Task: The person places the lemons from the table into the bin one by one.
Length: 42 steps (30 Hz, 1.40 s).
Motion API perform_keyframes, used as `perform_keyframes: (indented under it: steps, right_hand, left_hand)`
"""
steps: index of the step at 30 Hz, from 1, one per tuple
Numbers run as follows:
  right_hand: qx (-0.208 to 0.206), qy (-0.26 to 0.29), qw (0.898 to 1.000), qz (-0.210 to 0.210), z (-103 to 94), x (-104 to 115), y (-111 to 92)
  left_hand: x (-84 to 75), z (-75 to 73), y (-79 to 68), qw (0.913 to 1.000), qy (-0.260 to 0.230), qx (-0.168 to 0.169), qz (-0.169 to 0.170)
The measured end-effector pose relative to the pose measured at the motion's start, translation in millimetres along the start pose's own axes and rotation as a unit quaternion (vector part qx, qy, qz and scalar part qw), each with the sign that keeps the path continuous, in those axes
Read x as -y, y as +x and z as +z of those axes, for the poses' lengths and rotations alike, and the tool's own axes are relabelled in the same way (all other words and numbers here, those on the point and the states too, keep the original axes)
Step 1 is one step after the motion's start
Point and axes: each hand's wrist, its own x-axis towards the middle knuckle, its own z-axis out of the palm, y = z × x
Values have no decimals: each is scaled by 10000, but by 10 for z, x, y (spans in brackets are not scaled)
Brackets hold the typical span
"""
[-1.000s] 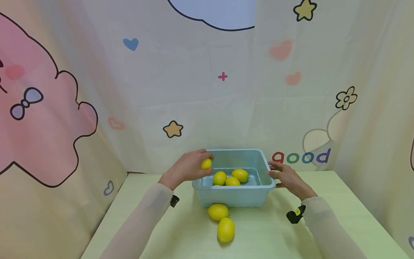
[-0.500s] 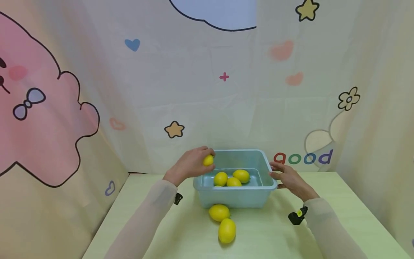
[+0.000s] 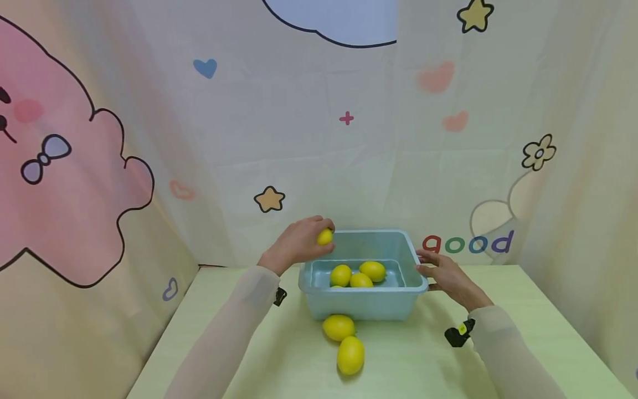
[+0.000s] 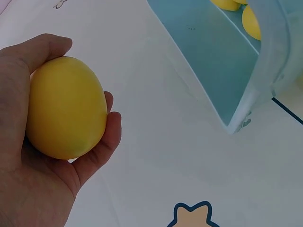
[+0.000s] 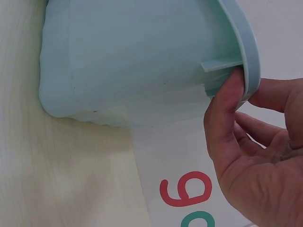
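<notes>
My left hand (image 3: 298, 244) holds a lemon (image 3: 325, 237) above the left rim of a light blue plastic basin (image 3: 361, 305). In the left wrist view, the fingers and thumb curl round the lemon (image 4: 66, 109), apart from the basin (image 4: 203, 52). Several lemons (image 3: 372, 271) lie on the basin's floor, partly hidden by its front wall. At the basin's right side, my right hand (image 3: 451, 278) pinches the rim. The right wrist view has the thumb (image 5: 227, 99) tucked beneath that rim (image 5: 251, 52) and a finger over it.
Two lemons, one (image 3: 339, 328) close to the basin's front wall and another (image 3: 351, 356) nearer me, lie on the pale table (image 3: 279, 360). A printed curtain (image 3: 299, 138) hangs right behind the table and along both sides.
My left hand has risen a little and shifted slightly right with the lemon. The right hand stays on the rim, and the basin and other lemons keep their places.
</notes>
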Motion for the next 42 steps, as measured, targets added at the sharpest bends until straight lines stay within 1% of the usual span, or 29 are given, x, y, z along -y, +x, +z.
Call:
perform_keyframes:
  steps: [5, 8, 16, 19, 26, 31, 39, 42]
  right_hand:
    - [9, 26, 10000, 28, 10, -16, -17]
    - [16, -53, 10000, 15, 9, -14, -19]
    - [12, -76, 9999, -79, -10, 26, -21]
    - [0, -50, 10000, -41, -16, 22, -29]
    - [57, 34, 10000, -37, 6, 17, -31]
    - [-2, 23, 10000, -63, 10, 13, -16]
    - [22, 60, 10000, -46, 2, -13, -11]
    - [13, 53, 10000, -45, 7, -5, -6]
  left_hand:
    - [-51, 25, 33, 9999, -33, 20, 96]
    - [-76, 27, 57, 9999, -17, 22, 139]
    - [-84, 27, 147, 9999, 45, 102, 75]
    - [-81, 44, 198, 9999, 36, 154, 65]
    - [-75, 67, 270, 9996, -19, 258, -142]
    - [-63, 87, 319, 9994, -96, 280, -160]
    - [13, 159, 418, 9988, -183, 315, -320]
    - [54, 165, 455, 9986, -199, 303, -373]
